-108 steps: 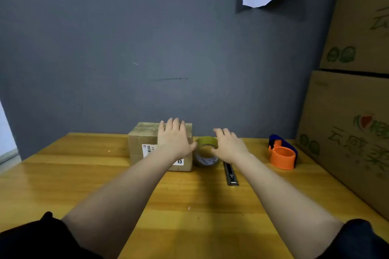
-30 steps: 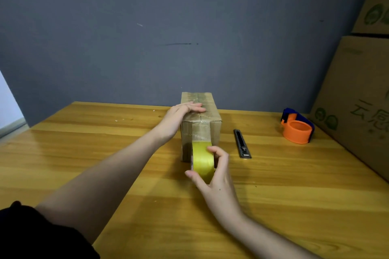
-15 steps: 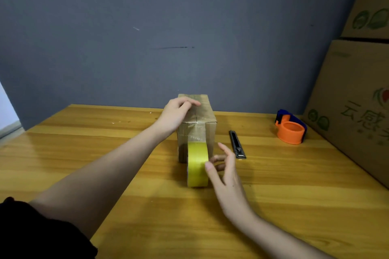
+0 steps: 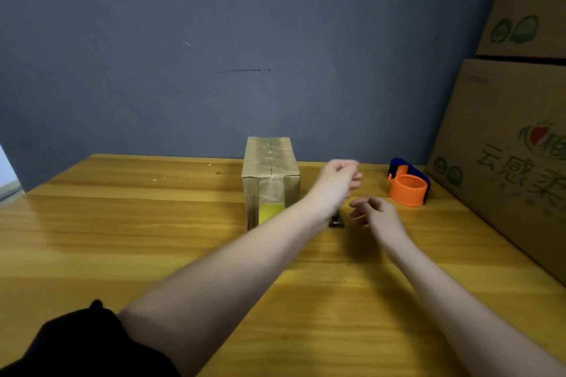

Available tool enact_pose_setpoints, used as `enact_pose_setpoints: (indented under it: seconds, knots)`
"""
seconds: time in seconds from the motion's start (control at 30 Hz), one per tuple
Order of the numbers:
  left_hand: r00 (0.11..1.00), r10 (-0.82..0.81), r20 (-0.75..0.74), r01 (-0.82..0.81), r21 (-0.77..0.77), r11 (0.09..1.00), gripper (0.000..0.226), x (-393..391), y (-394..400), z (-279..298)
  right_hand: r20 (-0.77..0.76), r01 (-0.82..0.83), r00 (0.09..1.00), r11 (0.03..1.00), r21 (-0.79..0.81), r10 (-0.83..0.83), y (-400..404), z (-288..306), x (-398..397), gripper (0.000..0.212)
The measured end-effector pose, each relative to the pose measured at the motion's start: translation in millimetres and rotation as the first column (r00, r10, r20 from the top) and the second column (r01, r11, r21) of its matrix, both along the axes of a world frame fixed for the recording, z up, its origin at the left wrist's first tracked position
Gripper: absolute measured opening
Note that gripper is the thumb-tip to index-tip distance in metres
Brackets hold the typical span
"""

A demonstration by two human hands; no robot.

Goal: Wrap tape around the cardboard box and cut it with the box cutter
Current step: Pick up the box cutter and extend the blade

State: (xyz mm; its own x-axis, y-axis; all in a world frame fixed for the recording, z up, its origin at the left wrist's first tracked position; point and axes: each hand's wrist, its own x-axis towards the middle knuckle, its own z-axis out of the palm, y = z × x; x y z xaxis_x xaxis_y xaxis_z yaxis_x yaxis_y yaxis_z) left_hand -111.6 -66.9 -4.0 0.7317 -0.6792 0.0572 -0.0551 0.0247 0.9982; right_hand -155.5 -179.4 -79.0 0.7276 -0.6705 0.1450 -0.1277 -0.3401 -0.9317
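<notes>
The box (image 4: 269,174) stood on the table (image 4: 122,223), w/ clear tape down its near face. The yellow tape roll (image 4: 270,212) sat low against that face, touching it, partly hidden by the left arm.

The left hand (image 4: 337,182) was up in the air, just right of the box, not touching it. Its grip was curled up loose & held nothing I could see. The right hand (image 4: 378,216) was a bit nearer & to the right of the left one, w/ its grip spread & soft, holding nothing.

The cutter (image 4: 336,220) lay flat on the table under the left wrist, between the two hands. Only its near end showed.

An orange & blue tape holder (image 4: 409,188) sat past the right hand, to its right. Big boxes (image 4: 508,147) stood at the far right edge. A black sleeve (image 4: 79,343) showed on the left arm.
</notes>
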Motion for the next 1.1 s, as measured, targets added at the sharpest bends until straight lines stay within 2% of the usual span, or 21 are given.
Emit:
enact_pose_setpoints:
  seconds: [0.07, 0.13, 0.17, 0.27, 0.33, 0.47, 0.53, 0.67, 0.7, 0.8, 0.87, 0.97, 1.1]
  knots:
    - [0.995, 0.037, -0.091, -0.032, 0.061, 0.998, 0.029, -4, -10, -21, -0.039, 0.014, 0.999, 0.999, 0.034, -0.013, -8, -4, 3, 0.025]
    - [0.985, 0.105, -0.139, -0.085, 0.143, 0.986, 0.034, -4, -17, -43, -0.112, 0.013, 0.994, 1.0, -0.001, -0.013, -9, -8, 7, 0.025]
    - [0.983, 0.148, -0.108, -0.124, 0.205, 0.971, 0.037, -1, -20, -54, -0.166, 0.002, 0.986, 0.997, -0.074, -0.014, -9, -12, 10, 0.027]
    - [0.965, 0.222, 0.139, -0.261, 0.438, 0.86, 0.044, 4, -26, -75, -0.337, -0.074, 0.941, 0.955, -0.286, -0.028, 1, -20, 10, 0.034]
    - [0.943, 0.23, 0.239, -0.321, 0.48, 0.816, 0.049, 5, -26, -80, -0.393, -0.123, 0.919, 0.932, -0.341, -0.023, 5, -26, 11, 0.039]
    - [0.953, 0.226, 0.203, -0.298, 0.471, 0.83, 0.052, 11, -27, -90, -0.332, -0.122, 0.943, 0.909, -0.398, -0.019, 7, -38, 12, 0.041]
    - [0.966, 0.219, 0.139, -0.258, 0.416, 0.872, 0.052, 13, -26, -96, -0.265, -0.105, 0.964, 0.942, -0.319, 0.018, 6, -41, 13, 0.041]
    - [0.974, 0.227, -0.017, -0.22, 0.183, 0.958, 0.065, 11, -24, -100, -0.016, -0.002, 1.0, 0.999, -0.042, 0.001, 2, -36, 13, 0.035]
    - [0.969, 0.235, -0.079, -0.226, 0.115, 0.967, 0.061, 12, -23, -100, 0.029, 0.029, 0.999, 0.999, -0.017, -0.029, 2, -34, 12, 0.03]
    - [0.96, 0.218, -0.178, -0.23, -0.053, 0.972, 0.026, 12, -23, -103, 0.117, 0.101, 0.988, 0.995, 0.008, -0.101, 3, -36, 13, 0.02]
    - [0.963, 0.205, -0.175, -0.228, -0.125, 0.966, 0.029, 12, -23, -103, 0.157, 0.095, 0.982, 0.991, 0.095, -0.109, 2, -39, 13, 0.022]
    - [0.967, 0.19, -0.168, -0.222, -0.203, 0.954, 0.031, 12, -21, -106, 0.24, 0.011, 0.966, 0.943, 0.332, -0.095, 1, -38, 13, 0.022]
    - [0.974, 0.162, -0.158, -0.191, -0.192, 0.963, 0.034, 12, -17, -106, 0.365, -0.114, 0.922, 0.815, 0.568, -0.125, 5, -31, 8, 0.037]
